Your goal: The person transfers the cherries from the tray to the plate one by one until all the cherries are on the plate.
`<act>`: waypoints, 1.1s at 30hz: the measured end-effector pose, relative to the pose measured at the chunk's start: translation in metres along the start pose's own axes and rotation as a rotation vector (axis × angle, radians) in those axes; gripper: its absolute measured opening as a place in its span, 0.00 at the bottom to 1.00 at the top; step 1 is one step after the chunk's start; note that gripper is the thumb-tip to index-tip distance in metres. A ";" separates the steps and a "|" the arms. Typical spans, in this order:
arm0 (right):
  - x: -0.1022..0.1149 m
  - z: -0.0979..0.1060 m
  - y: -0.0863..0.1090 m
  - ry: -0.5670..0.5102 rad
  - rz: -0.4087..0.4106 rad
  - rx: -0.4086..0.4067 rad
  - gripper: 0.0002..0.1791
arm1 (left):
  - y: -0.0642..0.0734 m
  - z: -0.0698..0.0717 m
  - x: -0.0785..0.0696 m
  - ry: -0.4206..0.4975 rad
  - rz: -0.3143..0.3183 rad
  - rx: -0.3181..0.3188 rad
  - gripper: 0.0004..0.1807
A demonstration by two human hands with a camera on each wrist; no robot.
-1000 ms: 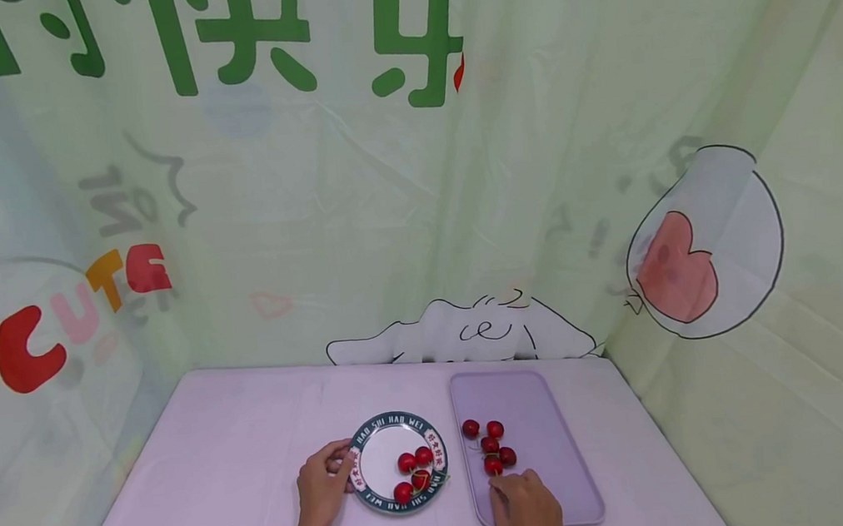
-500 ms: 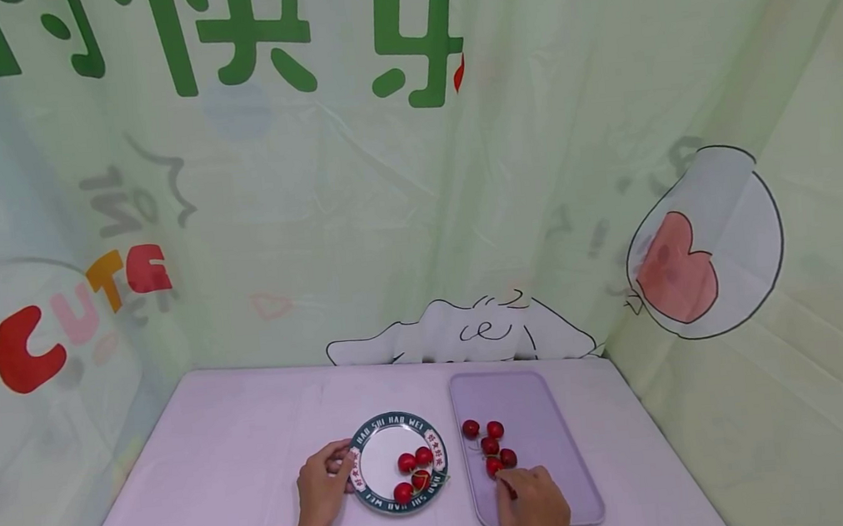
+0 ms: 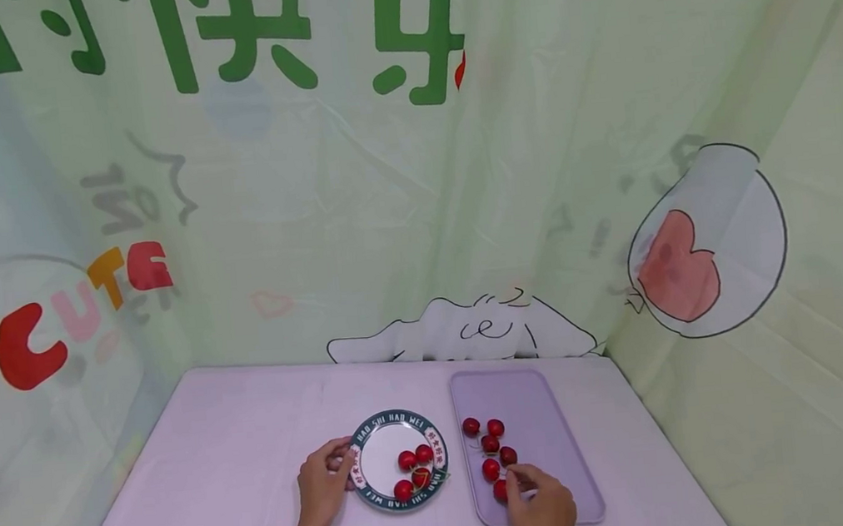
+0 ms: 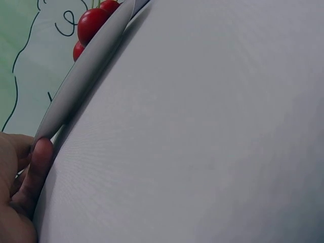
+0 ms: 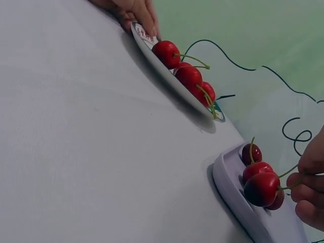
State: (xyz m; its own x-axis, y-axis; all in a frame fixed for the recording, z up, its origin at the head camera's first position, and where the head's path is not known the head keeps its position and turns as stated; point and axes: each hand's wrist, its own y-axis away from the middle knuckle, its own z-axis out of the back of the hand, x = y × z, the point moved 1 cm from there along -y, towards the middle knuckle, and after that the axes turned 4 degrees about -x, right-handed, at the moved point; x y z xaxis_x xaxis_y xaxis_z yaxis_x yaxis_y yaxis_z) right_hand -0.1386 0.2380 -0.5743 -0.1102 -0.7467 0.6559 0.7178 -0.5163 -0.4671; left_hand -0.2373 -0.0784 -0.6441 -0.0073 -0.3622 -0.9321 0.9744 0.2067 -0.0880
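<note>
My left hand (image 3: pixel 323 485) grips the left rim of a round plate (image 3: pixel 373 501) with a dark green lettered border. Several red cherries with green stems, among them one cherry (image 3: pixel 404 490), lie on the plate's right half. Over the lilac tray (image 3: pixel 550 444), my right hand (image 3: pixel 540 503) pinches the stem of a cherry (image 5: pixel 261 189), which hangs left of the fingertips. More cherries rest on the tray's left part, such as a dark cherry (image 3: pixel 471 426). From the left wrist, the plate's underside (image 4: pixel 83 83) shows, with a fingertip (image 4: pixel 43 149) against its edge.
The plate and the tray stand side by side on a pale pink tablecloth (image 3: pixel 255 419), a narrow gap between them. A printed curtain (image 3: pixel 357 218) surrounds the table at the back and both sides.
My right hand has shifted slightly right, and its fingers have turned up. A cherry mostly hidden by the hand before now shows at its left. The left hand and the plate keep their places.
</note>
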 end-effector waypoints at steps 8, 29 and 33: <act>-0.009 -0.004 -0.006 -0.112 -0.156 0.051 0.03 | 0.001 0.003 -0.007 0.010 0.007 0.013 0.17; -0.030 -0.013 -0.009 -0.563 -0.509 0.172 0.12 | -0.001 0.003 -0.003 0.015 0.016 0.023 0.17; -0.034 -0.017 -0.008 -0.617 -0.552 0.181 0.12 | -0.001 0.003 -0.002 0.021 0.016 0.026 0.17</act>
State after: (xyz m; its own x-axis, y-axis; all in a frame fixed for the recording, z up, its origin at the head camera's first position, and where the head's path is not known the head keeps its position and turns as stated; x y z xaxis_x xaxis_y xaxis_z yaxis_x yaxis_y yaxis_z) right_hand -0.1522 0.2604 -0.6036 -0.1202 -0.0179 0.9926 0.7761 -0.6252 0.0827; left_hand -0.2374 -0.0806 -0.6412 0.0037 -0.3403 -0.9403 0.9799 0.1888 -0.0645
